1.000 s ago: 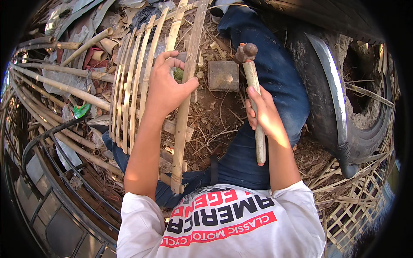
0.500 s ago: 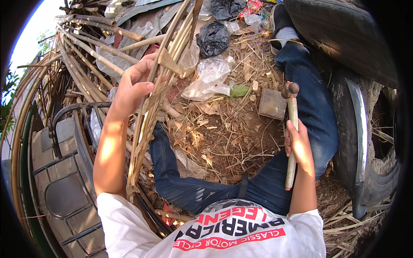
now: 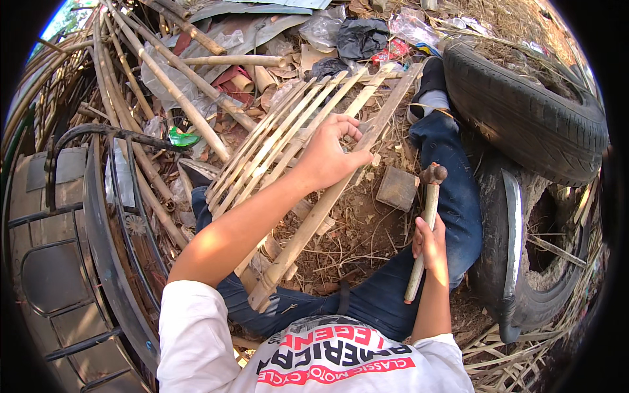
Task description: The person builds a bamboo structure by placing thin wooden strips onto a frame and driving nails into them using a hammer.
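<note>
A slatted bamboo panel (image 3: 298, 141) made of several long split strips lies tilted across the space between my legs. My left hand (image 3: 334, 154) grips its near outer strip, thumb on one side and fingers over the other. My right hand (image 3: 429, 242) is wrapped round the pale wooden handle of a hammer (image 3: 430, 203), whose rusty rounded head points away from me. Just left of the hammer head, a square block (image 3: 398, 188) sits on the ground. The panel's far end reaches close to my right shoe (image 3: 429, 78).
Two old tyres (image 3: 524, 108) lie to the right, one leaning on the other. A metal-framed chair (image 3: 59, 255) stands at the left, with bamboo poles (image 3: 170, 78) piled behind it. Plastic bags (image 3: 362, 38) and scraps litter the far ground.
The panel has swung from nearly edge-on at the left to spread flat towards the middle, my left hand moving right with it. My right hand still holds the hammer.
</note>
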### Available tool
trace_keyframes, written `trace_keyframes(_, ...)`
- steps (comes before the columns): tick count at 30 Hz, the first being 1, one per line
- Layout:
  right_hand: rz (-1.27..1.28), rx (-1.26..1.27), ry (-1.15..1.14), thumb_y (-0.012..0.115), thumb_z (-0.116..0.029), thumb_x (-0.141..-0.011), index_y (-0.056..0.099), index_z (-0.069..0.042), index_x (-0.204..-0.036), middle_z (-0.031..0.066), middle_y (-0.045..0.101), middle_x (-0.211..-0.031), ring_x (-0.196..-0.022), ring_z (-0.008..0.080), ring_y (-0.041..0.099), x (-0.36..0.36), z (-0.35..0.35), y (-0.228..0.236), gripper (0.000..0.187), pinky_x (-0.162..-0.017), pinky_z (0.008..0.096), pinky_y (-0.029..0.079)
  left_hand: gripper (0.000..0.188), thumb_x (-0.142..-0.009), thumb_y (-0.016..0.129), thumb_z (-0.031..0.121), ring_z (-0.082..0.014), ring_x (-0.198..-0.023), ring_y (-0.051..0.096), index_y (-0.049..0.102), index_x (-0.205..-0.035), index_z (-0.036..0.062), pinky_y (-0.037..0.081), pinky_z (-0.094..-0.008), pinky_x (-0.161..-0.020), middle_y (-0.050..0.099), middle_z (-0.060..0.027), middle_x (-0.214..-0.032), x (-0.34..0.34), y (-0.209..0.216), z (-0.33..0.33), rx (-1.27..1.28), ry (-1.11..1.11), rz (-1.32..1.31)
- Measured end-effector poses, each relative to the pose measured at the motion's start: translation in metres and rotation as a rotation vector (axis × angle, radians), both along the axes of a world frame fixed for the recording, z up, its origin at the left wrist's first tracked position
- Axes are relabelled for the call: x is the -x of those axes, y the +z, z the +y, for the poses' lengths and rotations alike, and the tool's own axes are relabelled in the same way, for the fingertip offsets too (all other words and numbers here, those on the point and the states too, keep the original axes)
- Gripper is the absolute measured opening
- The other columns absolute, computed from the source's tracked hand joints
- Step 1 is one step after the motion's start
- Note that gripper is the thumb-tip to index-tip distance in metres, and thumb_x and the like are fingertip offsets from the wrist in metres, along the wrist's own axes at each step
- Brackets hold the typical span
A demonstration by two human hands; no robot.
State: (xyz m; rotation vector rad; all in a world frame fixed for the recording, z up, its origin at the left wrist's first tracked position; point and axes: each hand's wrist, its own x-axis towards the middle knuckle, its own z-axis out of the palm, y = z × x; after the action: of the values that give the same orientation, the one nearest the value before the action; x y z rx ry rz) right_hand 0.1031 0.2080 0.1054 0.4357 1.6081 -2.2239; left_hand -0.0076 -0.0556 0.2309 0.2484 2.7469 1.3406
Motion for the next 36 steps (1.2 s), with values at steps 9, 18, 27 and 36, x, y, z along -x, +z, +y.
trace_keyframes(9,-0.053,0.065,-0.056,0.061,-0.013,-0.093,0.041,-0.009,-0.096,-0.0035,0.036,-0.055,-0.036,0.0081,0.036,0.002,-0.007,0.001,0.02,-0.031,0.0254,0.033,0.036,-0.062,0.08,0.029,-0.0333,-0.129,0.043,0.065,-0.086,0.006,0.036,-0.0514,-0.102,0.052,-0.0142,-0.126,-0.018,-0.127,0.054,0.271,0.098,0.092)
trace_keyframes(18,-0.069,0.044,-0.057,0.063,-0.007,-0.089,0.042,-0.008,-0.099,-0.002,0.038,-0.057,-0.036,0.0095,0.038,0.006,-0.007,-0.001,0.023,-0.032,0.026,0.035,0.055,-0.067,0.084,0.036,-0.0334,-0.139,0.034,0.063,-0.107,0.0053,0.024,-0.0589,-0.109,0.048,-0.0157,-0.133,-0.05,-0.177,0.062,0.447,0.027,0.047)
trace_keyframes(27,-0.027,-0.154,0.02,0.063,-0.004,-0.088,0.046,-0.003,-0.108,0.0003,0.045,-0.058,-0.036,0.01,0.042,0.002,-0.017,0.001,0.026,-0.032,0.0257,0.037,0.063,-0.079,0.077,0.039,-0.0362,-0.128,0.044,0.05,-0.125,0.0057,0.029,-0.0549,-0.109,0.05,-0.0175,-0.131,-0.075,-0.162,-0.097,0.454,0.659,-0.03)
trace_keyframes(36,0.085,-0.737,0.276,0.069,-0.01,-0.089,0.053,-0.001,-0.086,0.0031,0.05,-0.059,-0.048,0.0086,0.041,-0.045,0.011,0.062,0.018,-0.044,0.0277,0.036,0.066,-0.093,0.058,0.05,-0.0359,-0.114,0.059,0.042,-0.137,0.0039,0.039,-0.0558,-0.101,0.061,-0.0206,-0.123,-0.091,-0.176,-0.159,0.58,0.741,-0.284)
